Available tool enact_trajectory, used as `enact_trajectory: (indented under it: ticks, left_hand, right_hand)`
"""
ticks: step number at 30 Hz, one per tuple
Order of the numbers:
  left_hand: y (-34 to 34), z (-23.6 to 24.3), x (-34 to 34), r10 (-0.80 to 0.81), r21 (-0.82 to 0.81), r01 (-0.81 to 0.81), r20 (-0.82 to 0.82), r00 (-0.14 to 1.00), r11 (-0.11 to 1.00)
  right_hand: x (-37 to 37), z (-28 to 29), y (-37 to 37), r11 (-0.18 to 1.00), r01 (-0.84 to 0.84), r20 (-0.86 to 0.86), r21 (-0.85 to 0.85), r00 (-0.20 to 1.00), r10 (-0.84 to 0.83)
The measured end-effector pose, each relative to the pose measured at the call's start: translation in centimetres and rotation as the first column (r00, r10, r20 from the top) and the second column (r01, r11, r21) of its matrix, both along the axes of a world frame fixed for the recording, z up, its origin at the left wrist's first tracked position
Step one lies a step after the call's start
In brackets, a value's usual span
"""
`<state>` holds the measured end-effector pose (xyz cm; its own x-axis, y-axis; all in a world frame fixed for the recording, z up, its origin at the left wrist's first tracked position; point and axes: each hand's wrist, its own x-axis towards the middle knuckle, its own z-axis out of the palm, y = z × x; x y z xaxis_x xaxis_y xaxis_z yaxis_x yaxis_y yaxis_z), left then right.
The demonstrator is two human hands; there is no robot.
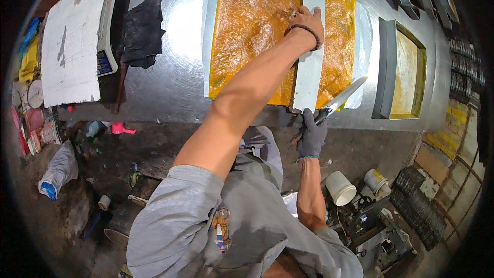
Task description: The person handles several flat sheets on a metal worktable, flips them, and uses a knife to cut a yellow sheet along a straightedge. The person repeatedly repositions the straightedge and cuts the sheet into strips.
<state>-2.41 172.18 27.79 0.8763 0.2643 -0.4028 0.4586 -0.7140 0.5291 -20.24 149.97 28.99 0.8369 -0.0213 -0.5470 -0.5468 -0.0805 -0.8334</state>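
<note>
A wide slab of glossy orange-brown, sticky-looking material (257, 5) lies on a pale sheet (208, 36) on the metal table. Across its right part runs a long, light grey straight bar (310, 80). My left hand (307, 24), bare with a dark beaded bracelet, presses on the bar's middle, its fingers bent over it. At the near edge of the table, my right hand (313, 138) in a grey glove is closed round a knife's handle. The knife's blade (346, 96) points away to the right, over the slab's near right corner. The gloved fingertips are close to the bar's near end.
Right of the slab is a metal frame (383, 69), with stacked metal bars (406, 0) behind it. A scale (107, 62) under a white board (72, 41) and a black sheet (143, 31) are on the left. White buckets (340, 188) and machinery (378, 242) occupy the floor.
</note>
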Motion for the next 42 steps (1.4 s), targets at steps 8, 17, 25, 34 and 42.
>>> enact_trajectory:
  ticks: [8, 17, 25, 34, 42]
  left_hand:
    - [-0.5, -0.8, 0.4, 0.009, 0.048, -0.008, -0.01, 1.0, 0.999]
    - [-0.3, 0.1, 0.2, 0.008, 0.041, -0.006, -0.033, 0.999, 0.999]
    - [-0.1, 0.6, -0.5, -0.039, 0.034, 0.038, 0.021, 0.999, 0.999]
    - [-0.1, 1.8, -1.1, -0.041, 0.045, 0.041, -0.001, 0.999, 0.998]
    - [0.0, 1.5, -0.6, -0.069, 0.089, 0.068, 0.014, 0.998, 0.994]
  right_hand:
    - [0.2, -0.5, -1.0, 1.0, -0.003, -0.013, -0.013, 1.0, 0.003]
    - [0.6, -0.3, -0.7, 0.997, -0.058, -0.013, -0.06, 0.998, 0.057]
    - [1.1, -0.9, -1.9, 0.951, -0.142, -0.016, -0.273, 0.99, 0.143]
    - [8.4, 5.0, -3.6, 0.846, -0.383, 0.101, -0.371, 0.889, 0.447]
    - [19.1, -1.5, 4.3, 0.749, -0.364, 0.521, -0.554, 0.549, 0.653]
